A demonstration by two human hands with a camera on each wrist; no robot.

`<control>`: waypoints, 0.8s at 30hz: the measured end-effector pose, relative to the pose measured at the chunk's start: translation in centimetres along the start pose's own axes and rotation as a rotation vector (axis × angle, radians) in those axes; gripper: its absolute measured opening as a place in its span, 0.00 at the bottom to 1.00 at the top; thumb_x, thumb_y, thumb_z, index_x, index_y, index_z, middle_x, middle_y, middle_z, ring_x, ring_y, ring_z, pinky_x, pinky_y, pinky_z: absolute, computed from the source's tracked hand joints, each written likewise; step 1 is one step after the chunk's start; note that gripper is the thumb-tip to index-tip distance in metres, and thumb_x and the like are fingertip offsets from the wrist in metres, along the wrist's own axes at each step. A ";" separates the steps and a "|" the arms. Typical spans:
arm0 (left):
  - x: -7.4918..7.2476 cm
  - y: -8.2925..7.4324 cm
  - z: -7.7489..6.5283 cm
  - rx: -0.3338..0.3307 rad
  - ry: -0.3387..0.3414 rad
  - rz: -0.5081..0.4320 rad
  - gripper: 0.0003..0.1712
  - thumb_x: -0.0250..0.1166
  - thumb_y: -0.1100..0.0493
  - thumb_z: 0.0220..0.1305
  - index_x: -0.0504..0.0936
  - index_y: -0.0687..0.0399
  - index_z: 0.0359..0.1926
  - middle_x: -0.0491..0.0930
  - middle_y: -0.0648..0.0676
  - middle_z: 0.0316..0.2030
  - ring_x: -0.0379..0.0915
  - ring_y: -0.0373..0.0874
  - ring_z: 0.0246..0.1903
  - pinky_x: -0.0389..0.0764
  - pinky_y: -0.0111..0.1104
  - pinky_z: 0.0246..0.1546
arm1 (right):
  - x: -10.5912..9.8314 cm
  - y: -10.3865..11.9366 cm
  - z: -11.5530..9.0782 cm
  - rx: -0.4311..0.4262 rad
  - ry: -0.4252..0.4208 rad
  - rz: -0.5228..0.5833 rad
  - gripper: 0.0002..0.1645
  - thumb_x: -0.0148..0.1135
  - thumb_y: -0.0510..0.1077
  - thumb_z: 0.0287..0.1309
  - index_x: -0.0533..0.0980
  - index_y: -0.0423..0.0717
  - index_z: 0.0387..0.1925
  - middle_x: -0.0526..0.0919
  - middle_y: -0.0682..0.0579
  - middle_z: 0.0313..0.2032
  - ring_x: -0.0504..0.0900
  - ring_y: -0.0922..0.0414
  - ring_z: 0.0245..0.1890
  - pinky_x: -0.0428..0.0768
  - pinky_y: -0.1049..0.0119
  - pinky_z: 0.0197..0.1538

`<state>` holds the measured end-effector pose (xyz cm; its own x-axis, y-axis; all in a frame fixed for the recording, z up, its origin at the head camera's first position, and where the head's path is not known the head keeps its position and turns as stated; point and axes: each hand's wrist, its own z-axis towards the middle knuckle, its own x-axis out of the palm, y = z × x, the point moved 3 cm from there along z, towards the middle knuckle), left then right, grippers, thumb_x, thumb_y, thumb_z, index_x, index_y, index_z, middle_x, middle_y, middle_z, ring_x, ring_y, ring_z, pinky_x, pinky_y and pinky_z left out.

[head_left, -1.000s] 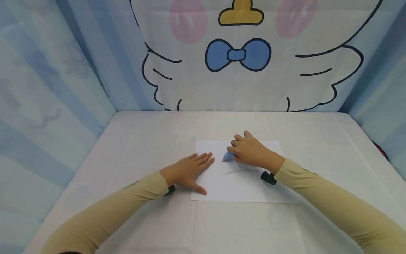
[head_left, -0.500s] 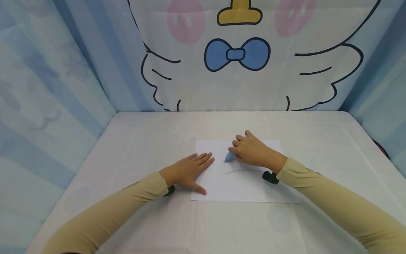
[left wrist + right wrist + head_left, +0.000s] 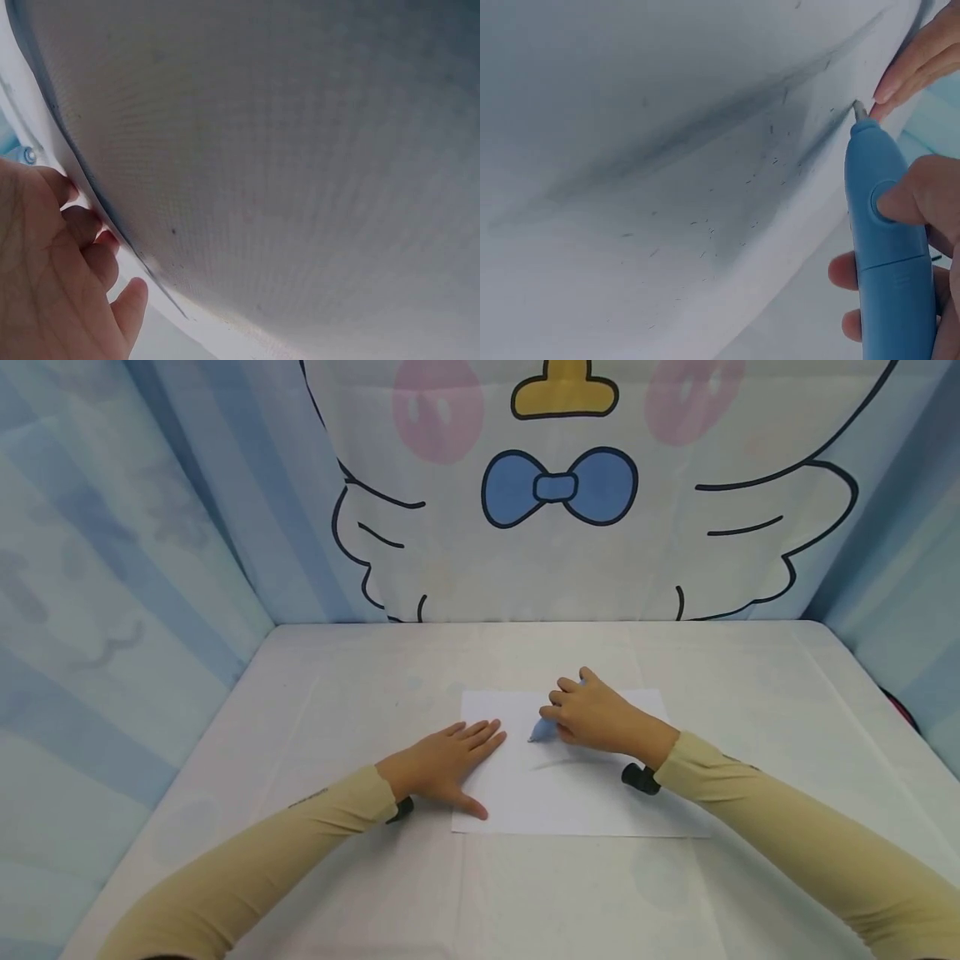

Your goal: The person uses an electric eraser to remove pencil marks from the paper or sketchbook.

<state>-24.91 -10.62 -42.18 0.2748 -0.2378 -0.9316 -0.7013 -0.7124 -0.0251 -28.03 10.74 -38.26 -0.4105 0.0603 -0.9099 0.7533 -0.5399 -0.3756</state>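
A white sheet of paper (image 3: 555, 814) lies on the table, and my left hand (image 3: 444, 767) rests on its left edge with straight, spread fingers. My right hand (image 3: 603, 720) grips a blue electric eraser (image 3: 889, 247), thumb on its round button. Its metal tip points down and left and meets the sheet, or nearly so, near a short dark mark (image 3: 825, 139). A wider grey pencil smudge (image 3: 705, 127) runs across the paper, with small dark crumbs scattered about it. In the left wrist view, the left hand (image 3: 52, 270) is at the sheet's edge.
A pale cloth covers the table (image 3: 360, 893). Blue patterned curtains (image 3: 112, 568) hang at both sides, and a printed cartoon backdrop (image 3: 555, 560) stands behind. Dark wrist cameras (image 3: 640, 778) sit under the sleeves.
My right hand and the electric eraser have shifted very slightly to the right over the sheet. The left hand holds its place, and the grey smudge looks the same.
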 end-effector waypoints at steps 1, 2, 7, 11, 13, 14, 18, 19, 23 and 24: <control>0.0 0.0 0.0 0.001 -0.001 -0.003 0.66 0.55 0.20 0.46 0.38 0.46 0.75 0.35 0.49 0.75 0.33 0.45 0.75 0.44 0.43 0.73 | -0.1 0.0 0.0 0.000 -0.002 -0.002 0.12 0.67 0.47 0.51 0.79 0.51 0.38 0.83 0.52 0.34 0.76 0.53 0.36 0.75 0.51 0.42; 0.0 0.0 0.0 0.001 -0.004 -0.004 0.66 0.55 0.20 0.45 0.38 0.47 0.75 0.35 0.49 0.75 0.33 0.45 0.75 0.44 0.43 0.73 | -0.1 0.0 0.0 0.000 -0.005 -0.004 0.12 0.67 0.47 0.51 0.79 0.51 0.38 0.83 0.52 0.34 0.76 0.53 0.36 0.75 0.51 0.42; -0.1 0.0 0.1 -0.006 0.004 0.001 0.66 0.55 0.19 0.45 0.38 0.46 0.74 0.34 0.49 0.75 0.32 0.44 0.75 0.44 0.43 0.73 | -0.5 0.0 -0.1 0.009 -0.003 -0.002 0.12 0.67 0.48 0.51 0.79 0.51 0.38 0.83 0.51 0.34 0.76 0.53 0.36 0.75 0.51 0.42; 0.0 -0.1 0.0 -0.007 0.003 0.001 0.66 0.55 0.19 0.45 0.38 0.46 0.75 0.35 0.49 0.75 0.33 0.45 0.75 0.44 0.43 0.73 | -0.4 0.1 -0.1 0.014 0.010 0.007 0.13 0.67 0.48 0.51 0.79 0.50 0.39 0.83 0.51 0.35 0.76 0.53 0.36 0.75 0.50 0.43; -0.1 -0.1 0.0 -0.004 -0.002 -0.003 0.66 0.55 0.19 0.45 0.39 0.47 0.75 0.36 0.50 0.75 0.33 0.45 0.75 0.45 0.44 0.73 | -0.3 0.2 -0.1 0.018 0.015 0.006 0.13 0.67 0.48 0.51 0.79 0.51 0.40 0.83 0.51 0.35 0.76 0.53 0.37 0.75 0.50 0.43; 0.0 -0.1 0.0 -0.005 0.000 -0.001 0.66 0.55 0.19 0.45 0.39 0.46 0.75 0.35 0.49 0.75 0.33 0.45 0.75 0.45 0.43 0.73 | -0.2 0.2 -0.1 0.020 0.018 0.007 0.14 0.67 0.49 0.51 0.79 0.50 0.40 0.83 0.51 0.35 0.76 0.53 0.37 0.74 0.50 0.43; 0.0 -0.1 0.0 0.004 -0.003 -0.004 0.66 0.55 0.20 0.45 0.38 0.47 0.75 0.35 0.49 0.75 0.33 0.45 0.75 0.44 0.43 0.73 | -0.2 0.2 -0.2 0.019 0.021 0.008 0.14 0.67 0.49 0.51 0.78 0.51 0.40 0.83 0.52 0.36 0.76 0.53 0.38 0.74 0.50 0.43; 0.0 -0.1 0.0 0.005 -0.003 -0.004 0.66 0.55 0.20 0.46 0.38 0.47 0.75 0.35 0.49 0.75 0.33 0.45 0.75 0.44 0.43 0.73 | -0.2 0.2 -0.2 0.019 0.020 0.010 0.14 0.67 0.49 0.52 0.78 0.51 0.40 0.83 0.52 0.36 0.76 0.53 0.38 0.75 0.50 0.43; -0.1 -0.3 -0.1 0.012 -0.009 -0.016 0.65 0.56 0.20 0.46 0.39 0.47 0.75 0.36 0.50 0.75 0.34 0.45 0.75 0.45 0.44 0.73 | -0.1 0.2 -0.4 0.024 0.018 0.004 0.14 0.67 0.49 0.52 0.78 0.51 0.41 0.83 0.52 0.36 0.77 0.53 0.38 0.75 0.50 0.43; -0.2 -0.3 -0.1 0.011 -0.007 -0.016 0.66 0.56 0.20 0.46 0.39 0.47 0.75 0.36 0.50 0.75 0.33 0.45 0.75 0.45 0.44 0.73 | -0.1 0.2 -0.4 0.027 0.016 0.002 0.14 0.67 0.49 0.52 0.78 0.51 0.41 0.84 0.51 0.36 0.77 0.53 0.38 0.75 0.50 0.43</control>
<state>-24.68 -10.43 -42.00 0.2811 -0.2216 -0.9338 -0.7043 -0.7086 -0.0439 -27.61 10.95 -38.33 -0.4005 0.0721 -0.9135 0.7401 -0.5623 -0.3689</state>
